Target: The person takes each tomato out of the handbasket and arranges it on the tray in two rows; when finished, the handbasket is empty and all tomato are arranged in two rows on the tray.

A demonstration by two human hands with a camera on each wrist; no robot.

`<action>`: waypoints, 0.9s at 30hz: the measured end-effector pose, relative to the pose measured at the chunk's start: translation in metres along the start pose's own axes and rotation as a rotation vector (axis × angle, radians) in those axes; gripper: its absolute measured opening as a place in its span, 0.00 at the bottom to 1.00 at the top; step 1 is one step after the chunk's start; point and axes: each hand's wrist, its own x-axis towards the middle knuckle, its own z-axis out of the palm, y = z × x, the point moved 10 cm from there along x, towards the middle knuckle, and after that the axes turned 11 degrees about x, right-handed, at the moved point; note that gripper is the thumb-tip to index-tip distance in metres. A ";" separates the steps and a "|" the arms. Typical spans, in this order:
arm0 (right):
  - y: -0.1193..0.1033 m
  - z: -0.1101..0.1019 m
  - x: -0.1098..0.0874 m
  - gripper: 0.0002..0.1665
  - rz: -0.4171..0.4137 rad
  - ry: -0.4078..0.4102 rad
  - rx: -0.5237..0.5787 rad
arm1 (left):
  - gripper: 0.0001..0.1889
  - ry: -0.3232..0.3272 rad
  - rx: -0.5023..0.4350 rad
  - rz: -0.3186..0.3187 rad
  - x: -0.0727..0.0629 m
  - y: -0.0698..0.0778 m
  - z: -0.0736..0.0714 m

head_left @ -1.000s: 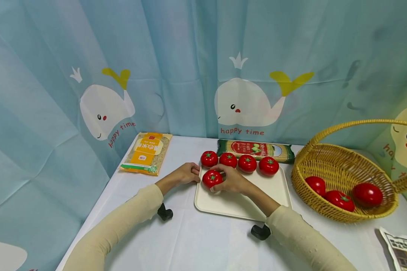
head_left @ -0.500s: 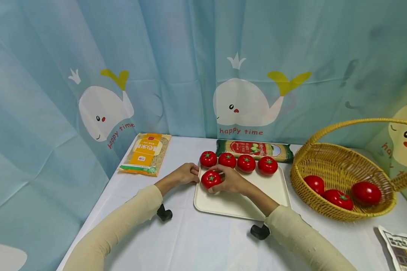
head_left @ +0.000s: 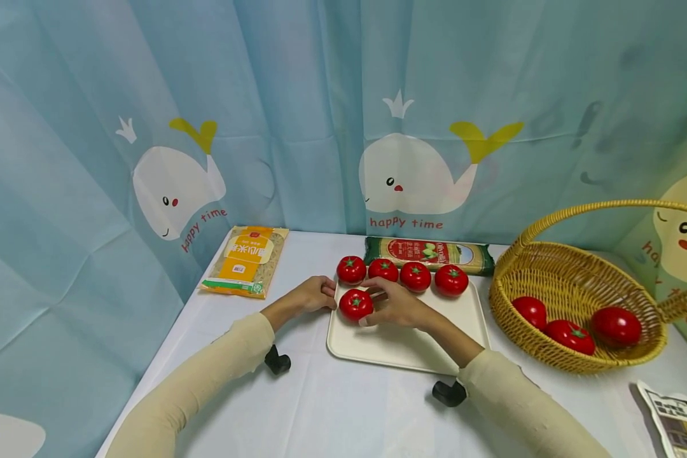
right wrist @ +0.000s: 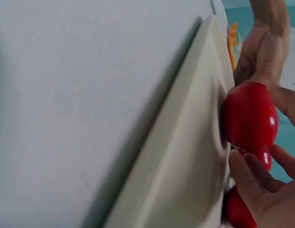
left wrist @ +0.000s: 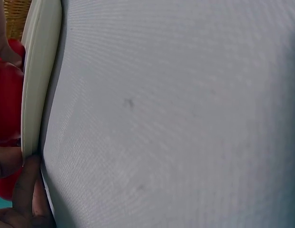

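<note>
- From where I stand, the left hand pinches the left edge of the white tray, thumb on top of the rim and fingers beneath it, toward the tray's far left corner
- The right hand curves loosely about the right side of the front tomato, its fingers and thumb spread apart; they don't look clamped on it, and I cannot tell whether every fingertip is off the skin
- That front tomato sits on the tray just inside the left edge, stem upward, close to the left hand
- Behind it, four more tomatoes stand in a row along the tray's far edge, the first at the far left corner, the last near the far right one
- Beyond that edge lies a green-ended pasta packet, near the far edge of the worktop
- A yellow grain bag lies flat by the worktop's far left corner
- Off the tray's right edge stands a wicker basket, its handle up, with three red fruits inside
- Near the worktop's right edge, on the person's side of the basket, I see part of a pale packet
</note>
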 end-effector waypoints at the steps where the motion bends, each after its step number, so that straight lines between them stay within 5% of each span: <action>1: -0.002 -0.002 -0.002 0.44 -0.006 0.002 0.002 | 0.23 -0.001 0.002 0.001 0.000 0.000 0.000; 14: -0.022 -0.045 -0.045 0.42 -0.025 -0.007 0.016 | 0.23 0.008 0.035 -0.002 -0.001 0.001 0.000; 27: -0.032 -0.116 -0.120 0.32 -0.069 0.065 -0.009 | 0.22 0.011 0.014 -0.002 0.002 -0.002 0.001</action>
